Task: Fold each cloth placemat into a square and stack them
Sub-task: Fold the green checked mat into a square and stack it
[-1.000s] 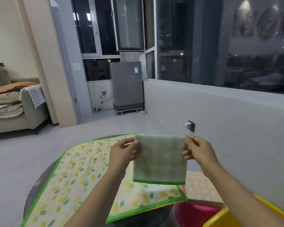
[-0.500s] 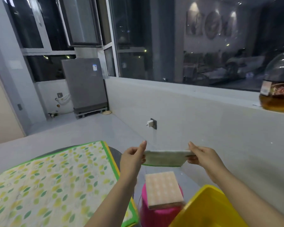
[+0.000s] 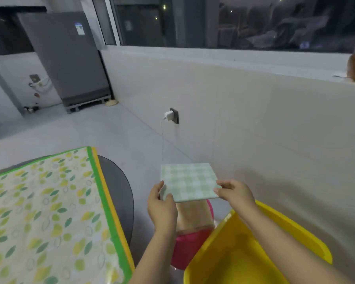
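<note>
The folded green checked placemat (image 3: 188, 182) lies flat in the air between my hands, a neat square, above an orange folded placemat (image 3: 193, 217) that rests on a pink stool (image 3: 188, 249). My left hand (image 3: 162, 210) pinches its near left corner, thumb on top. My right hand (image 3: 235, 192) pinches the near right corner, fingers curled over the edge. A yellow tub (image 3: 275, 218) stands just beside the stool on my right. To my left, a leaf-patterned cloth (image 3: 45, 212) covers a dark round table (image 3: 119, 191).
</note>
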Demonstrator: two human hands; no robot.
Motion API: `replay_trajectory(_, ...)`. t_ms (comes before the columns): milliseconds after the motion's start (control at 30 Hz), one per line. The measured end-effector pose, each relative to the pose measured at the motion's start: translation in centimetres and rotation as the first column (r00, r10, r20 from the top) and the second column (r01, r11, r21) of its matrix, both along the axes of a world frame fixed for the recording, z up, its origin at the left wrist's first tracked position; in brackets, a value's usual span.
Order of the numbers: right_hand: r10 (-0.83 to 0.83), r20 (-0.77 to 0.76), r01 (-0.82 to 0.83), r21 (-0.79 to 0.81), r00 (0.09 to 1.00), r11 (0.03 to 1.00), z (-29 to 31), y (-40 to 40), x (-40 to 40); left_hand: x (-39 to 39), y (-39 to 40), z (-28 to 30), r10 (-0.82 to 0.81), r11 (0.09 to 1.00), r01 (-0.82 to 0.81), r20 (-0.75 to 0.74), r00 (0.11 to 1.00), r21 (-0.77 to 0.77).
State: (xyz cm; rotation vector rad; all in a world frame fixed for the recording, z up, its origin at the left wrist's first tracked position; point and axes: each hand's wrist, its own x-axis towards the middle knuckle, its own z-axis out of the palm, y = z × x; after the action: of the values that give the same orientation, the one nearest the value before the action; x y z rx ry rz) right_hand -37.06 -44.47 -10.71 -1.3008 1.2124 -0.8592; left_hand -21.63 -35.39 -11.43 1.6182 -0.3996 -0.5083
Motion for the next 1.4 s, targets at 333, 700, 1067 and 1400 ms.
replay_trajectory(333, 0.051, -0.215, -0.045, 0.031, 0.975, 0.998, -10.7, -1.3, 2.6, 1.1, -1.7, -11.2, 0.085, 0.977, -0.098, 0.073, 0.994, 0.191)
replay_trajectory(700, 0.121, -0.450, -0.167, -0.065, 0.885, 0.984, -13.9, -1.1, 3.0, 2.0, -0.2, -15.0, -0.034, 0.950, -0.017, 0.155, 0.987, 0.311)
replay_trajectory(1067, 0.144, -0.551, -0.218, -0.071, 0.822, 0.973, -14.6, -1.1, 3.3, 2.3, 0.0, -16.2, -0.064, 0.937, -0.008, 0.194, 0.979, 0.350)
replay_trajectory(1400, 0.209, -0.815, -0.435, -0.058, 0.540, 0.899, -13.6, -0.4, 3.2, 0.9, 0.2, -13.5, -0.215, 0.853, 0.040, 0.281, 0.935, 0.521)
